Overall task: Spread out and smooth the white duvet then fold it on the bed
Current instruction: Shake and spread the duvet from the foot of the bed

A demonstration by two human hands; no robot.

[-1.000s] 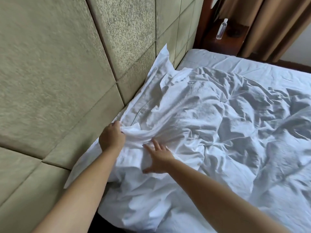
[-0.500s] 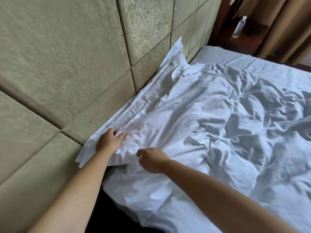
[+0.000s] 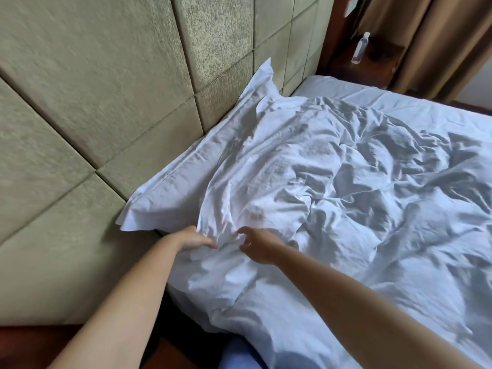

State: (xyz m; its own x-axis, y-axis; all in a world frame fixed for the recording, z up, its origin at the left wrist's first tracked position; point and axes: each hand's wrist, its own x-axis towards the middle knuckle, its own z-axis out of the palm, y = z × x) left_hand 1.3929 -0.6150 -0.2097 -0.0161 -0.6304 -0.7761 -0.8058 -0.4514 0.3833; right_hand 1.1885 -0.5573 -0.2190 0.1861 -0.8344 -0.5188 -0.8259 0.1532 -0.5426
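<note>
The white duvet [image 3: 332,187] lies crumpled across the bed, its near corner bunched at the bed's head end. My left hand [image 3: 194,239] grips that bunched corner from the left, fingers tucked into the cloth. My right hand [image 3: 259,245] hovers just right of the same bunch with curled fingers and thumb apart, touching the fabric's edge at most. A white pillow [image 3: 202,166] lies partly under the duvet against the headboard.
A padded olive headboard [image 3: 111,97] fills the left. The white bed sheet [image 3: 359,89] shows at the far end. A dark wood nightstand [image 3: 372,59] carries a clear bottle [image 3: 360,47], with brown curtains [image 3: 431,35] behind. Dark floor lies below my arms.
Both hands have drawn the duvet corner toward me and off the pillow's near end. My right hand, which was pinching the cloth, has loosened its fingers.
</note>
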